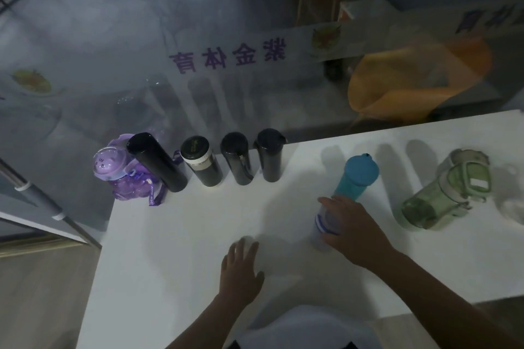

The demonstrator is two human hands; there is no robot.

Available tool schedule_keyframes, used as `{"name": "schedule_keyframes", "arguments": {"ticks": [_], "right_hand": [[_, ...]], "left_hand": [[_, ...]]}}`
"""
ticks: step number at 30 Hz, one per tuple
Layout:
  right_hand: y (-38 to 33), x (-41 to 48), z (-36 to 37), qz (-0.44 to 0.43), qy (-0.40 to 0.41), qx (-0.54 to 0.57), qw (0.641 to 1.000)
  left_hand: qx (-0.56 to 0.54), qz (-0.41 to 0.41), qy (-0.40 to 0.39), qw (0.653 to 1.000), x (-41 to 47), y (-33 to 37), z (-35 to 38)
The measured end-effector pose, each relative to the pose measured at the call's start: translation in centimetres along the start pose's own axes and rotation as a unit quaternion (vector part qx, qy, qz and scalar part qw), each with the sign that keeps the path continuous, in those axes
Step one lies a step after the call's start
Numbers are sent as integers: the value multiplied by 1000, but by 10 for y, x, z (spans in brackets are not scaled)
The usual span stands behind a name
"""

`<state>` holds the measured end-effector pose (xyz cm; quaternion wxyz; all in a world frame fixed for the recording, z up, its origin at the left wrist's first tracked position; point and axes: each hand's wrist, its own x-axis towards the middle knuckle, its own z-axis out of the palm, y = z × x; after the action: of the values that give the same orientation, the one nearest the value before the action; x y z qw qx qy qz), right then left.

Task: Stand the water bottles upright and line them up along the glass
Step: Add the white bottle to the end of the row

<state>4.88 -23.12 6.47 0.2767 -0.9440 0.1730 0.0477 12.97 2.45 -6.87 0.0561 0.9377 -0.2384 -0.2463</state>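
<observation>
Along the glass (198, 37) at the table's far left stand a purple cartoon bottle (122, 173), a tall black flask (157, 163), a black bottle with a white band (201, 161) and two more black bottles (237, 159) (270, 154). A blue bottle (355, 178) stands upright mid-table. My right hand (354, 227) wraps a clear bottle with blue bands (321, 225) just in front of it. My left hand (242, 266) hovers over the table, fingers apart, holding nothing. A green bottle (442, 198) lies tilted at the right.
The white table (175, 249) ends at the left over a wooden floor. A grey metal rail (42, 195) slants past the table's left corner. A whitish blurred object (513, 207) sits at the far right edge.
</observation>
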Motion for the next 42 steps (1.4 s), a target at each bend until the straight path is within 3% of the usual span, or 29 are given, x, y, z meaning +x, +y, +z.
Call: {"name": "schedule_keyframes", "arguments": {"ticks": [6, 11, 21, 34, 42], "right_hand": [[-14, 33, -30, -19, -17, 29, 999], [-24, 97, -57, -18, 18, 28, 999], [-11, 199, -41, 7, 8, 18, 1000], [6, 195, -51, -17, -2, 40, 999], [-4, 116, -96, 25, 77, 116, 990]], "left_hand": [[-14, -34, -1, 999, 0, 13, 3], [-23, -45, 16, 999, -4, 11, 8], [-29, -75, -1, 997, -14, 21, 13], [-38, -83, -8, 996, -14, 24, 11], [-48, -85, -16, 995, -7, 23, -2]]}}
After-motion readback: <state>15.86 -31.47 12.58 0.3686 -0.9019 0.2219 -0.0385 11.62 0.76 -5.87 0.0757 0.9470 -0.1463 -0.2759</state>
